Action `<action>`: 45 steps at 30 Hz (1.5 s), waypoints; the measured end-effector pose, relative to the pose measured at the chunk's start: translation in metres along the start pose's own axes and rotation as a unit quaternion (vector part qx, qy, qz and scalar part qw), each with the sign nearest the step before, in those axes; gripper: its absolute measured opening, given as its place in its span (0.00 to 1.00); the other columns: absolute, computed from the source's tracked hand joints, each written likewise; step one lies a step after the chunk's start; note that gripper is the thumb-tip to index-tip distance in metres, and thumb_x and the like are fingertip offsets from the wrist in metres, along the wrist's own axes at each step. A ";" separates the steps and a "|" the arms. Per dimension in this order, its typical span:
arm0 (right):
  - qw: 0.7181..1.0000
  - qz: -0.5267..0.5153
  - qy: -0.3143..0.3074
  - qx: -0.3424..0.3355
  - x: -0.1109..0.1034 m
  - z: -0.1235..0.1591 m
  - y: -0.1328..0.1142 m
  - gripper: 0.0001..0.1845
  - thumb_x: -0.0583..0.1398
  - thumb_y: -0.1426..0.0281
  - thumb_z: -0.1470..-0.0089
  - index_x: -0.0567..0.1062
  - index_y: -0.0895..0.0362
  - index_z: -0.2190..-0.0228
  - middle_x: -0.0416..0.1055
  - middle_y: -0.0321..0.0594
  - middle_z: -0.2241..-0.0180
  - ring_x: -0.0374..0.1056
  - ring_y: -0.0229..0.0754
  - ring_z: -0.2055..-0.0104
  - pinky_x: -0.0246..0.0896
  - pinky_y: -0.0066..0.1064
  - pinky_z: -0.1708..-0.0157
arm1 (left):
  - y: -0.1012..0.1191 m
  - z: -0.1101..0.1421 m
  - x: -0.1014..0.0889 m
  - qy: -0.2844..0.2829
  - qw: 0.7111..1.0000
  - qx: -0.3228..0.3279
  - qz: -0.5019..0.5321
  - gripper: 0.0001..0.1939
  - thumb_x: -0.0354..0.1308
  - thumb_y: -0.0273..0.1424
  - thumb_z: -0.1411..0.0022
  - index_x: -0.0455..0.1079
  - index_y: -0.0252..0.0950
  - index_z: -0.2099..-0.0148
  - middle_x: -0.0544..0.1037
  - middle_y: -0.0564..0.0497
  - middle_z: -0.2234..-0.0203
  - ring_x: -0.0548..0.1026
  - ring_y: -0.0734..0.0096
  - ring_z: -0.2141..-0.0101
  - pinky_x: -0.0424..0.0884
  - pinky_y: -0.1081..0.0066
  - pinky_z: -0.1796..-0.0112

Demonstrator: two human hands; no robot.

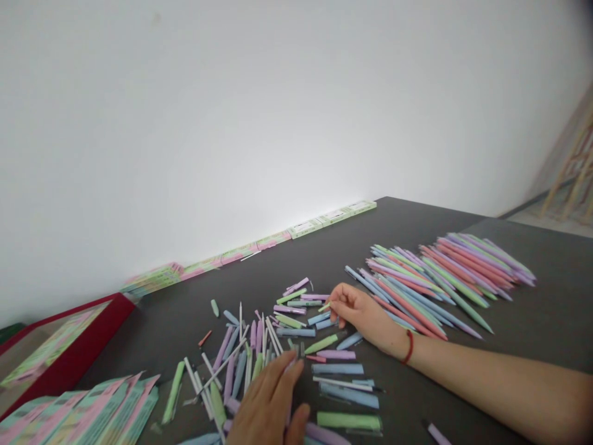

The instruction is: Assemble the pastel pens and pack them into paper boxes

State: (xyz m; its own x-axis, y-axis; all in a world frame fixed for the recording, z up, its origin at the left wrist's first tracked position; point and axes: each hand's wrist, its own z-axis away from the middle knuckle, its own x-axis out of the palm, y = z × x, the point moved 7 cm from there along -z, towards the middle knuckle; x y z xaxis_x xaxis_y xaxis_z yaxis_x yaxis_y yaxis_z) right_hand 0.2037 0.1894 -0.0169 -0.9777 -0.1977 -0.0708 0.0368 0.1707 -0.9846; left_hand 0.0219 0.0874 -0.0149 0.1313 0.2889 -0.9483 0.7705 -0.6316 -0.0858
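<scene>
Near the bottom middle, my left hand (pixel 269 405) lies palm down over a jumble of pen parts, fingers stretched and thumb apart. What its fingertips touch is hidden. A red cord circles the wrist of my right hand (pixel 354 312), whose thumb and forefinger pinch a small light-green pen part (pixel 324 307). Below it are a green pen barrel (pixel 323 343), a purple barrel (pixel 337 355) and blue barrels (pixel 338 369). Thin white refills (pixel 273 337) stick out among the loose parts left of my hands.
Assembled pens (pixel 417 290) in pastel colours lie piled at the right of the dark table (pixel 343 244). Flat printed boxes (pixel 315 225) line the white wall. A red box (pixel 104 327) stands at left, with printed packets (pixel 92 408) in front of it.
</scene>
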 end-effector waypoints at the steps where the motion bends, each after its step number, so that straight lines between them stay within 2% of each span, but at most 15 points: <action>1: 1.000 -0.006 0.012 -0.007 -0.003 -0.001 0.000 0.11 0.57 0.61 0.46 0.66 0.57 0.71 0.68 0.32 0.78 0.60 0.33 0.79 0.57 0.27 0.77 | -0.009 -0.008 -0.002 -0.004 0.999 -0.034 -0.003 0.22 0.46 0.36 0.35 0.61 0.34 0.42 0.69 0.41 0.44 0.69 0.60 0.45 0.71 0.58 0.50; 3: 0.999 -0.019 0.039 -0.021 -0.010 -0.004 0.000 0.12 0.57 0.61 0.46 0.66 0.57 0.71 0.68 0.33 0.77 0.62 0.34 0.77 0.59 0.29 0.74 | -0.025 -0.026 0.000 -0.028 0.994 -0.107 0.005 0.25 0.43 0.38 0.34 0.59 0.31 0.40 0.64 0.37 0.41 0.63 0.54 0.42 0.67 0.50 0.48; 5: 0.997 -0.027 0.066 -0.034 -0.018 -0.008 0.000 0.12 0.57 0.60 0.45 0.66 0.57 0.71 0.70 0.34 0.74 0.66 0.36 0.72 0.61 0.30 0.68 | -0.031 -0.043 0.009 -0.066 0.987 -0.147 0.029 0.27 0.42 0.39 0.34 0.55 0.31 0.37 0.59 0.37 0.38 0.57 0.53 0.39 0.61 0.47 0.44; 9: 0.993 -0.030 0.103 -0.050 -0.030 -0.014 0.005 0.11 0.56 0.61 0.45 0.66 0.56 0.70 0.72 0.39 0.63 0.68 0.40 0.61 0.59 0.34 0.57 | -0.019 -0.067 0.024 -0.139 0.980 -0.123 0.071 0.31 0.44 0.44 0.35 0.52 0.35 0.35 0.53 0.41 0.35 0.50 0.53 0.37 0.55 0.48 0.41; 13: 0.995 -0.033 0.086 -0.047 -0.025 -0.013 0.008 0.10 0.57 0.63 0.45 0.66 0.56 0.71 0.73 0.40 0.62 0.68 0.41 0.60 0.58 0.34 0.57 | -0.015 -0.056 0.031 -0.170 0.979 -0.095 0.062 0.33 0.40 0.49 0.35 0.51 0.36 0.35 0.52 0.43 0.35 0.48 0.52 0.36 0.56 0.47 0.42; 16: 0.996 -0.043 0.067 -0.045 -0.016 -0.007 0.003 0.09 0.56 0.64 0.44 0.65 0.56 0.72 0.73 0.40 0.63 0.67 0.40 0.62 0.59 0.33 0.60 | -0.019 -0.036 0.034 -0.147 0.986 -0.072 0.030 0.34 0.41 0.50 0.36 0.50 0.35 0.35 0.52 0.42 0.35 0.51 0.50 0.37 0.59 0.46 0.44; 19: 0.993 -0.065 0.078 -0.056 -0.015 -0.001 -0.005 0.09 0.56 0.64 0.44 0.65 0.56 0.72 0.72 0.39 0.64 0.66 0.40 0.62 0.58 0.33 0.59 | -0.022 -0.024 0.029 -0.099 0.993 -0.059 -0.002 0.32 0.43 0.47 0.36 0.53 0.35 0.35 0.57 0.41 0.37 0.57 0.51 0.39 0.64 0.47 0.46; 21: 0.991 -0.083 0.091 -0.060 -0.015 0.001 -0.008 0.09 0.56 0.64 0.44 0.65 0.56 0.72 0.71 0.38 0.65 0.66 0.40 0.62 0.57 0.33 0.59 | -0.021 -0.027 0.022 -0.070 0.995 -0.067 -0.009 0.29 0.45 0.44 0.35 0.55 0.35 0.37 0.61 0.40 0.39 0.61 0.52 0.40 0.66 0.48 0.47; 24: 0.991 -0.088 0.089 -0.039 -0.013 0.002 -0.005 0.10 0.55 0.63 0.44 0.64 0.55 0.72 0.70 0.37 0.69 0.65 0.39 0.65 0.58 0.33 0.61 | -0.009 -0.044 0.012 -0.044 0.997 -0.064 0.018 0.26 0.45 0.40 0.34 0.56 0.35 0.37 0.61 0.41 0.39 0.60 0.55 0.40 0.66 0.49 0.46; 27: 0.993 -0.072 0.091 -0.029 -0.015 -0.002 0.001 0.10 0.55 0.63 0.45 0.64 0.55 0.73 0.71 0.36 0.70 0.66 0.40 0.65 0.58 0.33 0.61 | 0.013 -0.065 0.012 -0.067 0.995 -0.021 0.065 0.26 0.46 0.38 0.35 0.55 0.36 0.37 0.59 0.43 0.37 0.58 0.56 0.39 0.64 0.50 0.45; 31: 0.991 -0.046 0.120 -0.041 -0.028 -0.011 0.007 0.09 0.56 0.64 0.45 0.65 0.55 0.73 0.71 0.36 0.69 0.66 0.41 0.63 0.56 0.35 0.57 | 0.029 -0.078 0.020 -0.141 0.985 0.016 0.093 0.26 0.47 0.39 0.36 0.55 0.40 0.37 0.59 0.48 0.37 0.56 0.57 0.38 0.59 0.47 0.43; 36: 0.987 -0.035 0.145 -0.059 -0.036 -0.013 0.003 0.08 0.56 0.66 0.45 0.65 0.56 0.72 0.71 0.36 0.68 0.66 0.40 0.62 0.55 0.35 0.55 | 0.012 -0.081 0.010 -0.136 0.986 -0.040 0.085 0.16 0.46 0.35 0.35 0.71 0.41 0.50 0.70 0.47 0.44 0.63 0.57 0.42 0.60 0.47 0.43; 39: 0.987 -0.041 0.138 -0.072 -0.033 -0.010 -0.002 0.08 0.55 0.65 0.44 0.65 0.56 0.72 0.71 0.36 0.68 0.67 0.40 0.62 0.56 0.35 0.55 | 0.007 -0.078 0.005 -0.111 0.987 -0.051 0.103 0.15 0.48 0.30 0.37 0.71 0.39 0.51 0.73 0.46 0.47 0.69 0.59 0.46 0.65 0.51 0.45; 42: 0.988 -0.052 0.121 -0.077 -0.029 -0.008 -0.004 0.08 0.55 0.65 0.43 0.65 0.56 0.71 0.71 0.38 0.66 0.68 0.40 0.61 0.57 0.35 0.55 | 0.006 -0.073 0.005 -0.099 0.986 -0.049 0.121 0.15 0.49 0.32 0.37 0.70 0.39 0.50 0.72 0.46 0.46 0.70 0.59 0.46 0.67 0.52 0.47; 45: 0.989 -0.060 0.112 -0.073 -0.026 -0.009 0.001 0.10 0.55 0.63 0.43 0.64 0.55 0.71 0.72 0.39 0.64 0.68 0.41 0.60 0.58 0.36 0.56 | 0.000 -0.072 0.006 -0.107 0.983 -0.051 0.142 0.15 0.46 0.33 0.35 0.71 0.42 0.52 0.75 0.49 0.49 0.71 0.63 0.48 0.67 0.55 0.47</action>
State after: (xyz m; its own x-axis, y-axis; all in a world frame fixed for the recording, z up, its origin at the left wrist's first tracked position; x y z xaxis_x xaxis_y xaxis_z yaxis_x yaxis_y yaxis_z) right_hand 0.2272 0.2036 -0.0141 -0.9952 -0.0096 0.0975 -0.0958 0.2999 -0.9491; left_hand 0.0679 0.1409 0.0013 0.2240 -0.0523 -0.9732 0.7814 -0.5871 0.2114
